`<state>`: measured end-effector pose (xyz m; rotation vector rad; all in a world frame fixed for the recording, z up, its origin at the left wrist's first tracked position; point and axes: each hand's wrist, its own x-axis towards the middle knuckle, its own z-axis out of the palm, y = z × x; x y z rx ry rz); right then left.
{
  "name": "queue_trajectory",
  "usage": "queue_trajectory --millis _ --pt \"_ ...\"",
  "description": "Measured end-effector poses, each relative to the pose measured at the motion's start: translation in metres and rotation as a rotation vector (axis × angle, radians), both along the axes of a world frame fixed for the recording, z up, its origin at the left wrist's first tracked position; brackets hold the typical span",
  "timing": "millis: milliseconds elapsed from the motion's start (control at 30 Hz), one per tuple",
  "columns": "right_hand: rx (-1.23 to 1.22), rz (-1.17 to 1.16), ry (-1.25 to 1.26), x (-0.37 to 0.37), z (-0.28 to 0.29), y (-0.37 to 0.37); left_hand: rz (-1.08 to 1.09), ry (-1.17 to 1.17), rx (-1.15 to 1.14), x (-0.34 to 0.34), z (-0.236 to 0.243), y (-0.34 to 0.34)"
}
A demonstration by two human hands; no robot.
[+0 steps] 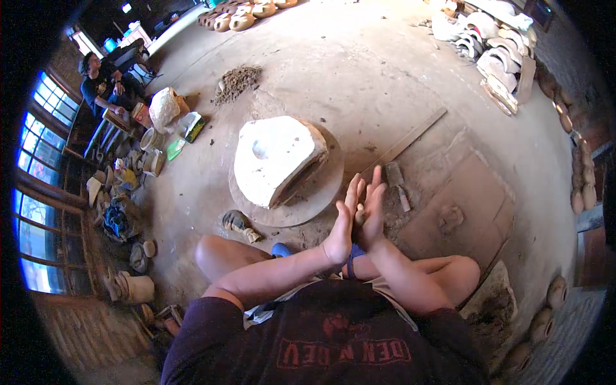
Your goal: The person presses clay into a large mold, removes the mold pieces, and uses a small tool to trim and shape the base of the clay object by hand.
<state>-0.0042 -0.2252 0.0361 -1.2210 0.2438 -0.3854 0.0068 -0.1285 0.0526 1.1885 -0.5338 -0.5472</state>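
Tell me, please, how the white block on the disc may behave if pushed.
The white block is probably heavy, being thick and bulky. It looks stiff, with sharply angled sides. Its broad, angular shape should resist rolling.

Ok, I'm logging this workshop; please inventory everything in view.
Hollowed block: 1, white, centre
Round board: 1, grey, under block
Wooden strip: 1, brown, right of block
Flat-bladed tool: 1, greyish, near strip
Flat slab: 1, brown, right floor
Lump: 1, brown, on slab
Crumbly heap: 1, brown, beyond block
Pots: several, orange-brown, far top
Curved pieces: many, whitish, upper right
Rounded pots: several, brown, right edge
Large chunk: 1, white, upper left
Bucket: 1, cream, lower left
Dark item: 1, pale-ended, near board
Windows: several, bluish-lit, left
Seated person: 1, dark-clothed, upper left
Clutter: uncountable, varied, left
Legs: 2, bare, folded, lower centre
Shirt: 1, dark, bottom
Left hand, right hand: 2, bare, palms facing, centre
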Motion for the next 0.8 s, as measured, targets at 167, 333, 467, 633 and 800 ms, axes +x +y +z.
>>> queue_trajectory --millis 167,333,467,633,800 --pt "-0.096 0.037 -0.066 -0.002 0.006 0.021 0.164 0.239 -0.184 0.035 -0.029 -0.001" --pt "-0.050 0.050 -0.052 0.010 0.008 0.013 0.075 0.004 -0.052 0.023 -0.001 0.000" --pt "-0.560 0.005 -0.187 0.024 -0.019 0.008 0.178 0.014 -0.137 0.027 -0.009 -0.005" --pt "-0.561 -0.117 -0.050 0.025 -0.011 -0.024 0.217 0.109 -0.106 0.040 0.011 -0.006" --pt "-0.865 -0.099 -0.121 -0.004 0.020 -0.010 0.437 0.460 -0.329 0.064 0.004 -0.002"
